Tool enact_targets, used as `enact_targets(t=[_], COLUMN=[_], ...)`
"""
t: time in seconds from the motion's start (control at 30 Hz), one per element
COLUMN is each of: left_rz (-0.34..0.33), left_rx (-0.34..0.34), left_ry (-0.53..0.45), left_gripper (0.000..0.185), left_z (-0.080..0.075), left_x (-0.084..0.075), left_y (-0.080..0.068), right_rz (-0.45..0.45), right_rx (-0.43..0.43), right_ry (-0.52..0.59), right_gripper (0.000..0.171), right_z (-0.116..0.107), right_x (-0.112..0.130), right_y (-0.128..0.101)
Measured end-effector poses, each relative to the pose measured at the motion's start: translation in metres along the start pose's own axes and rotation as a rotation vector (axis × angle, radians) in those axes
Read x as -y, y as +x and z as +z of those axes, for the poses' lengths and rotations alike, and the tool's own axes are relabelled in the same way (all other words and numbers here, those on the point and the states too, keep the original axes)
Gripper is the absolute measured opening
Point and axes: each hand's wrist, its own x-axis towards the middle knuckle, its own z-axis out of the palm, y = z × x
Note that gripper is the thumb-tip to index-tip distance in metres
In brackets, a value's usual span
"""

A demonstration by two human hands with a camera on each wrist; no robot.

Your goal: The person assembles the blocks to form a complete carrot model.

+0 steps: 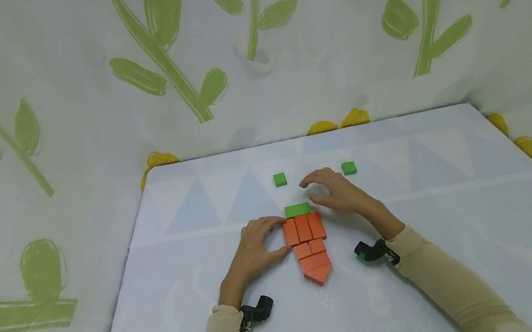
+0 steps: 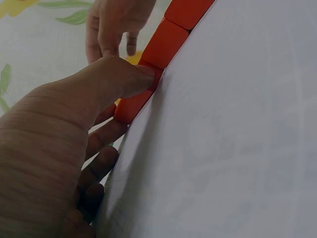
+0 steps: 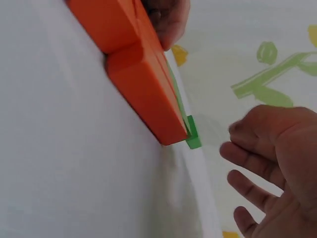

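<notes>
Orange wooden blocks lie together in a shape that narrows to a point toward me. A flat green block touches its far end. My left hand has its thumb and index finger at the two ends of the leftmost orange block, pinching it. In the left wrist view, that thumb lies against the orange side. To the right of the green block, my right hand is raised with loosely bent fingers and holds nothing. The right wrist view shows its fingers apart from the blocks.
Two small green blocks, a left one and a right one, sit farther back on the white table. Behind the table hangs a pale cloth with printed leaves and flowers. Black cameras are strapped to both wrists.
</notes>
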Motion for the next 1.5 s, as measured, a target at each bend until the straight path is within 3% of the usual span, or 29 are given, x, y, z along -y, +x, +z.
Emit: enact_targets(t=[0.2,0.43,0.63,0.9,1.13,1.5], left_rz=[0.014,0.031,0.019,0.011,0.002,0.004], left_rx=[0.003,-0.020,-0.011,-0.005,0.004,0.010], left_ry=[-0.010,-0.010,-0.007,-0.003,0.008,0.015], left_gripper=[0.055,0.055,0.055,0.055,0.054,0.054], left_z=[-0.001,0.000,0.001,-0.001,0.000,-0.002], left_x=[0.001,0.003,0.002,0.001,0.003,0.003], left_y=[-0.002,-0.002,-0.002,-0.002,0.000,-0.001], right_rz=[0.006,-0.005,0.006,0.045,0.057,-0.064], right_rx=[-0.071,0.004,0.072,0.117,0.096,0.067], right_ry=[-0.054,-0.148,-0.182,-0.197,-0.221,-0.194], right_gripper=[0.030,0.035,0.038,0.040,0.033,0.030], right_z=[-0.005,-0.005,-0.001,0.007,0.012,0.005], right_x=[0.005,0.009,0.005,-0.001,-0.001,0.014], right_y=[0.024,0.060,0.077,0.088,0.092,0.081])
